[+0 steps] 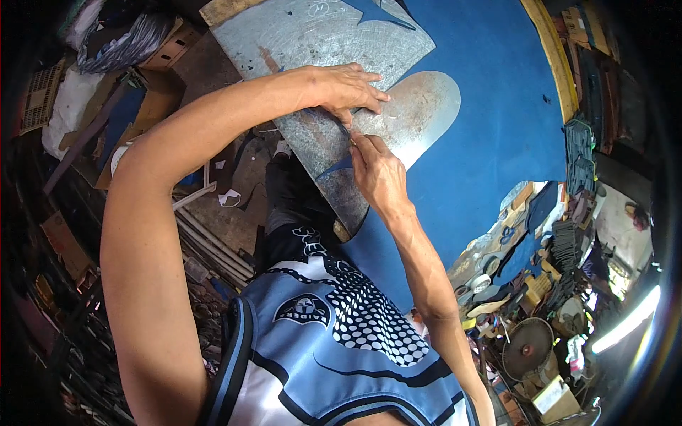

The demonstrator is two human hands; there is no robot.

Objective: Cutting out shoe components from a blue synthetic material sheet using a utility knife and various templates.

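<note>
My left hand (353, 89) lies spread on a grey, round-ended metal template (430, 106), its fingers pressing the surface. At the template's near left edge, my right hand (381, 170) pinches a thin dark tool (349, 130) whose tip points up toward my left palm. Most of the tool is hidden by fingers, so its exact kind does not show. Beneath the template are a blue sheet (497, 135) and a scuffed grey metal plate (305, 39). Narrow bits of blue material show along the template's left side.
A pointed blue offcut (383, 15) rests on the far part of the plate. Beyond the sheet's right side runs a yellowish table edge (554, 57). Crowded tools and stacked dark pieces stand at right, near a round fan (527, 349). Cartons (160, 92) and pale pipes (213, 245) are at left.
</note>
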